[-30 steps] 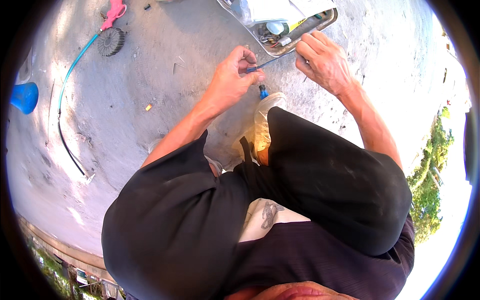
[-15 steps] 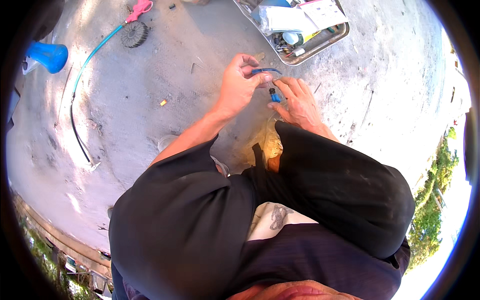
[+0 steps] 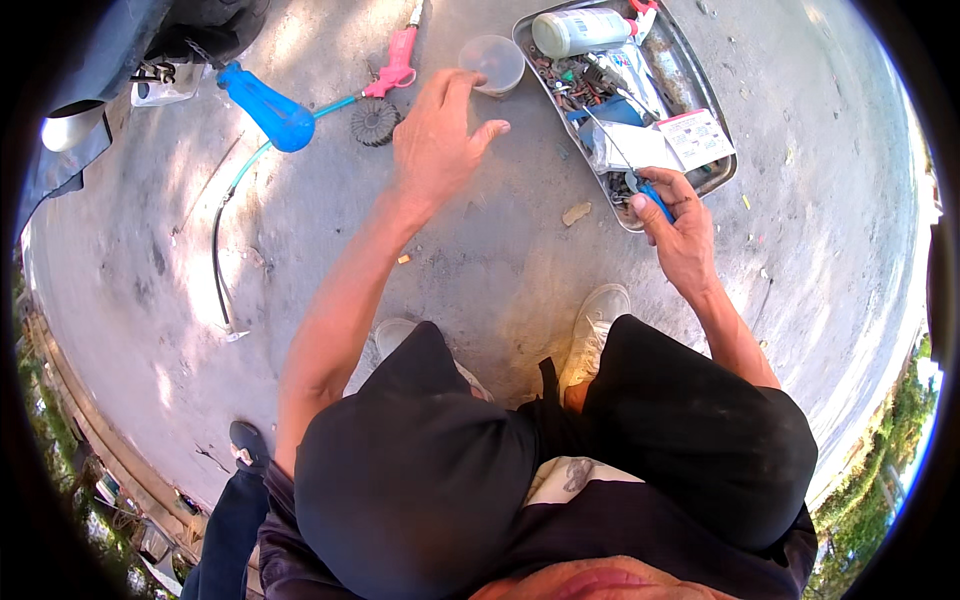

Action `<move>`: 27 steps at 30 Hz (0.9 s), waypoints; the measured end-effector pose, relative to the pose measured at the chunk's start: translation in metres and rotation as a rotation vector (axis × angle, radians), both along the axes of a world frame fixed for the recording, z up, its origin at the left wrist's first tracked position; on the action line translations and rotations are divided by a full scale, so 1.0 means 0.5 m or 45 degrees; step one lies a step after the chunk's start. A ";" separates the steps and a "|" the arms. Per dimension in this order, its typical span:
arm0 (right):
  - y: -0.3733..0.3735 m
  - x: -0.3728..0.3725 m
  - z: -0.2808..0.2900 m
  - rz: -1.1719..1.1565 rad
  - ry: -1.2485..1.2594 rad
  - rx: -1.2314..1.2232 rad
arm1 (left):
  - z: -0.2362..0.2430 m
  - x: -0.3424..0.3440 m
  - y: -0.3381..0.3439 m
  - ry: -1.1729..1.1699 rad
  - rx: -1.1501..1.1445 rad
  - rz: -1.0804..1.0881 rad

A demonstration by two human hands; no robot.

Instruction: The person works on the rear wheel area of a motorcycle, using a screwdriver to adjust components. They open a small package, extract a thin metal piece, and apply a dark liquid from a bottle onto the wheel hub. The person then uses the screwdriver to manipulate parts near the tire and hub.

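My left hand (image 3: 440, 140) hangs above the ground with fingers apart and nothing visibly held, its fingertips by a clear plastic tub (image 3: 495, 60). My right hand (image 3: 675, 235) grips a small blue-handled tool (image 3: 655, 200), a thin metal rod extending from it, over the near end of a metal tray (image 3: 726, 105). In the tray lie a white bottle (image 3: 575, 32), mixed small metal parts (image 3: 572, 90), papers (image 3: 690, 140) and a red-handled item (image 3: 642, 20).
A pink air gun (image 3: 395, 60) on a teal-and-black hose (image 3: 220, 230) lies left, beside a dark ribbed wheel (image 3: 375, 122). A blue bulb-shaped plastic piece (image 3: 270, 110) is by dark machinery (image 3: 100, 60). Another person's leg and sandalled foot (image 3: 240, 500) are at lower left.
My hands have separated: the left has let go of the blue piece and reached forward, while the right has carried a blue tool to the tray. The view has shifted, bringing another person's foot in.
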State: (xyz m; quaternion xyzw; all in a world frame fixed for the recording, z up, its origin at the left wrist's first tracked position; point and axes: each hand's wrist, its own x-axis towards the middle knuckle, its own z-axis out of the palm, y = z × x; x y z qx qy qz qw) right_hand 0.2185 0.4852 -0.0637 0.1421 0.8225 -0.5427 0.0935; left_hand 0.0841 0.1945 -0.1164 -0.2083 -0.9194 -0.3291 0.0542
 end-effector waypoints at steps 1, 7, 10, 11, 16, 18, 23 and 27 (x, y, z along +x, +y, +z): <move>0.002 -0.024 0.003 0.029 0.077 0.039 | 0.003 -0.027 -0.003 0.020 -0.022 -0.041; 0.009 -0.130 0.027 -0.300 0.164 -0.414 | 0.028 -0.178 0.079 0.249 -0.177 -0.362; 0.019 -0.121 0.027 -0.439 0.207 -0.469 | 0.035 -0.227 0.158 0.280 -0.300 -0.439; 0.024 -0.115 0.023 -0.483 0.199 -0.493 | 0.037 -0.236 0.180 0.285 -0.350 -0.452; 0.103 -0.052 -0.016 -0.778 0.308 -0.522 | 0.026 -0.227 0.262 0.386 -0.099 -0.597; 0.130 -0.022 -0.028 -0.875 0.338 -0.481 | 0.025 -0.191 0.268 0.367 -0.026 -0.646; 0.171 0.024 -0.078 -1.042 0.332 -0.485 | 0.050 -0.066 0.275 -0.196 -0.311 -1.088; 0.170 0.009 -0.100 -1.013 0.325 -0.594 | 0.004 -0.033 0.297 -0.220 -0.258 -0.964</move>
